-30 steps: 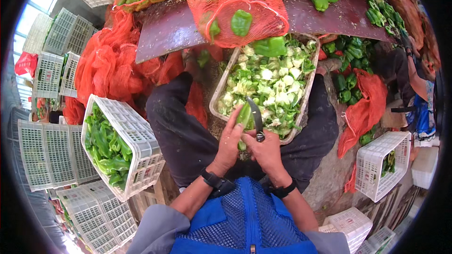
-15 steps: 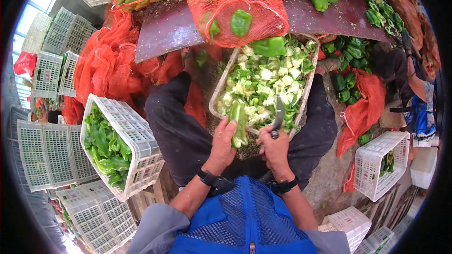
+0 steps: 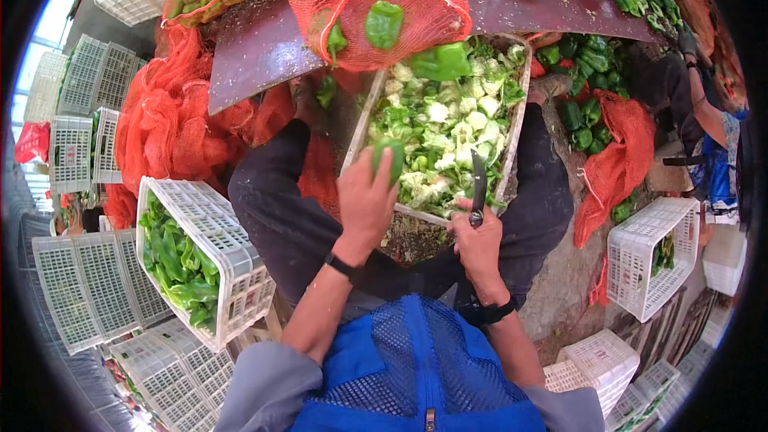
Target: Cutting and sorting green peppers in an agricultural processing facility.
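Note:
My left hand (image 3: 365, 202) is closed around a green bell pepper (image 3: 389, 160), most of it hidden by the fingers. It hovers over the near left corner of a pale plastic crate (image 3: 520, 104) between my legs. Green and whitish pepper cores and scraps (image 3: 448, 124) fill that crate. In my right hand (image 3: 478, 245) is a knife (image 3: 480, 184), its dark handle gripped and its curved blade pointing away from me over the scraps. One large green pepper piece (image 3: 442, 62) rests at the crate's far end, beside the mouth of an orange-red mesh bag (image 3: 360, 0) holding peppers.
A tilted white crate of long green peppers (image 3: 180, 252) stands at my left, near heaped red mesh bags (image 3: 172, 120). A dark red board (image 3: 260, 52) spans the far side. White crates stand both sides; another person's arm (image 3: 704, 104) shows far right.
My left hand has lifted up and away, turning over so its back shows; the cut pepper's pale inside is no longer visible. The knife has tilted slightly. The whole view has shifted a little.

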### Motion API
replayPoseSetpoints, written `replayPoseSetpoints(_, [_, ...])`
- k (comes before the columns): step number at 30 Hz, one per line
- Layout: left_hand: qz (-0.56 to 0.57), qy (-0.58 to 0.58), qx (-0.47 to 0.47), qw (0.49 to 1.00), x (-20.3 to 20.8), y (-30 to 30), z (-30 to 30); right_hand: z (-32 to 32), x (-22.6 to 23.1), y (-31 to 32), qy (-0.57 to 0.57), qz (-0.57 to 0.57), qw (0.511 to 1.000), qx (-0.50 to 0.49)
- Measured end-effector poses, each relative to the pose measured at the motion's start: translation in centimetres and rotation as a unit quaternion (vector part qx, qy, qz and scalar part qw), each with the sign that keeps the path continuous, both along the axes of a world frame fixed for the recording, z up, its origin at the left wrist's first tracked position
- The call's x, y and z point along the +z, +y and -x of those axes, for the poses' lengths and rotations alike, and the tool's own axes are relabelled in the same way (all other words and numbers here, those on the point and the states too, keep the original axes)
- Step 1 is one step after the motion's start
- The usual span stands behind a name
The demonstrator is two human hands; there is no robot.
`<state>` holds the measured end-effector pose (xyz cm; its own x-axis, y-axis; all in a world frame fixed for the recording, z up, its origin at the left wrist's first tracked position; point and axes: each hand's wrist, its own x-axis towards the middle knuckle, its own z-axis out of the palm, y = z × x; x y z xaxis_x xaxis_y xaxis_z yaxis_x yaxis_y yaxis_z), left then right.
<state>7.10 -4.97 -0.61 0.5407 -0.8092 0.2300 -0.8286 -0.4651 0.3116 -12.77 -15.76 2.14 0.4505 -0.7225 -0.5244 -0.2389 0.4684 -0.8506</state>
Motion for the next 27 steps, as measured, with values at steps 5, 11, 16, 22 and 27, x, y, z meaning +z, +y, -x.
replayPoseSetpoints(5, [0.144,0.135,0.035,0.98,0.5,0.3,0.3,-0.5,-0.5,-0.4,-0.001,0.047,0.999,0.006])
replayPoseSetpoints(11, [0.342,0.738,0.067,0.578,2.5,0.6,2.8,-1.0,1.8,-0.7,-0.018,-0.016,1.0,0.005])
replayPoseSetpoints(16, [0.357,0.79,0.06,0.494,3.2,0.3,4.3,-1.3,3.3,0.7,-0.066,0.024,0.997,0.02])
replayPoseSetpoints(22, [0.335,0.777,0.037,0.531,4.1,-0.3,5.7,-1.9,4.0,2.3,-0.063,0.012,0.996,0.059])
replayPoseSetpoints(27, [0.318,0.73,0.095,0.597,3.3,-0.5,7.8,-1.9,1.2,2.2,-0.053,0.04,0.988,0.139])
